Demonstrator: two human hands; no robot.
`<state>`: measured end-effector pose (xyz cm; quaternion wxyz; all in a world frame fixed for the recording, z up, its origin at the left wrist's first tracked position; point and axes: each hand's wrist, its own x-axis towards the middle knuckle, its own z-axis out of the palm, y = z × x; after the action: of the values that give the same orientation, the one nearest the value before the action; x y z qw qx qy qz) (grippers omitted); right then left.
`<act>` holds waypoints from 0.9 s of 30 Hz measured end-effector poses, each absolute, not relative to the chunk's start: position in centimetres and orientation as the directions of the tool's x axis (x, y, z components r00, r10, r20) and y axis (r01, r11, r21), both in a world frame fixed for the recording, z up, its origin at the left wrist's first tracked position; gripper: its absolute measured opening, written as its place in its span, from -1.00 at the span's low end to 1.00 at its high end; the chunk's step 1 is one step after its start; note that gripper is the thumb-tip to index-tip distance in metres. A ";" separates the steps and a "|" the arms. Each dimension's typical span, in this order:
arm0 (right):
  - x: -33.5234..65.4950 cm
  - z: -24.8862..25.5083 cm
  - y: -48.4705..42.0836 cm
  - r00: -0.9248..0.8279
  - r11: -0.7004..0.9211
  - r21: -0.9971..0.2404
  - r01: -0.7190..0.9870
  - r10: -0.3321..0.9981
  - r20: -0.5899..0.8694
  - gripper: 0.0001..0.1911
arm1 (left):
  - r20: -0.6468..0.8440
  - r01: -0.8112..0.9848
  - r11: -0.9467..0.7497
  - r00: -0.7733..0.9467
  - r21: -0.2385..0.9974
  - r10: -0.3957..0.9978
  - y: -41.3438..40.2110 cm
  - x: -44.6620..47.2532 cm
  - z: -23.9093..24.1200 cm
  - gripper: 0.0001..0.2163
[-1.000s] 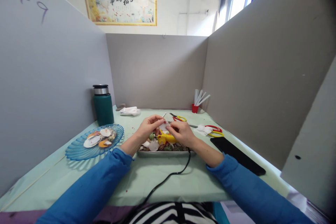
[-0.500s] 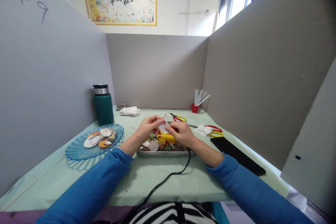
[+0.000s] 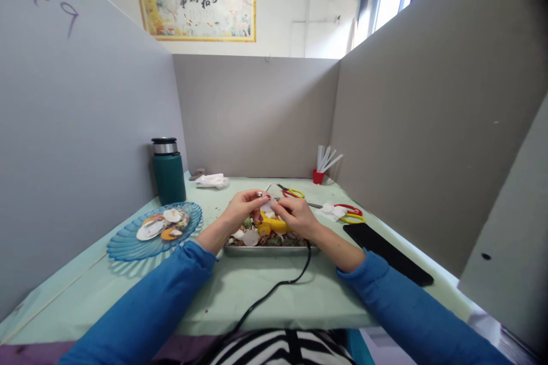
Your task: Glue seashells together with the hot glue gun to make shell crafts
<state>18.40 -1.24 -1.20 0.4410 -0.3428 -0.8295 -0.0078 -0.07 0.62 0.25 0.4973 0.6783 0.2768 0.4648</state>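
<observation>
Both hands meet above a metal tray (image 3: pixel 274 250) filled with small shells. My right hand (image 3: pixel 299 215) pinches a thin, pale, roundish piece (image 3: pixel 267 206), which looks like a flat shell with a red spot near its top. My left hand (image 3: pixel 244 206) is closed at that piece's upper left edge, its fingertips on a tiny object too small to name. Under the hands, a yellow hot glue gun (image 3: pixel 276 224) lies on the shells. Its black cord (image 3: pixel 278 283) runs over the tray's front edge toward me. A whitish disc (image 3: pixel 251 238) rests at the tray's front.
On the left stand a blue plate (image 3: pixel 128 245) bearing shells and a green bottle (image 3: pixel 169 177). Scissors (image 3: pixel 293 192), more scissors (image 3: pixel 353 215) with white tissue (image 3: pixel 331 211), a black slab (image 3: pixel 387 254) and a red cup (image 3: pixel 318 177) of white sticks lie rightward. Grey partitions enclose the table.
My left fingers have shifted slightly, and a tiny dark-and-pale object now shows at their tips. The pale piece has tilted a little; my right hand has hardly moved.
</observation>
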 end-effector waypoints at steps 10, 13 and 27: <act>18.5 -1.1 -1.1 -0.265 0.725 -0.350 0.593 0.587 0.765 -0.61 | 0.355 -0.022 -0.377 0.388 0.926 0.851 0.2 0.0 0.7 -0.67; 18.5 -1.1 -1.1 -0.288 0.744 -0.328 0.582 0.565 0.773 -0.60 | 0.348 -0.046 -0.363 0.418 0.931 0.839 0.3 0.0 0.6 -0.67; 18.5 -1.0 -1.5 -0.345 0.783 -0.300 0.545 0.536 0.771 -0.62 | 0.346 -0.083 -0.348 0.460 0.934 0.818 0.3 -0.1 0.4 -0.64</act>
<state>18.46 -1.52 -1.05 0.4679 -0.3294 -0.8201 -0.0049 -0.13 0.31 0.40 0.5048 0.6892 0.2664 0.4463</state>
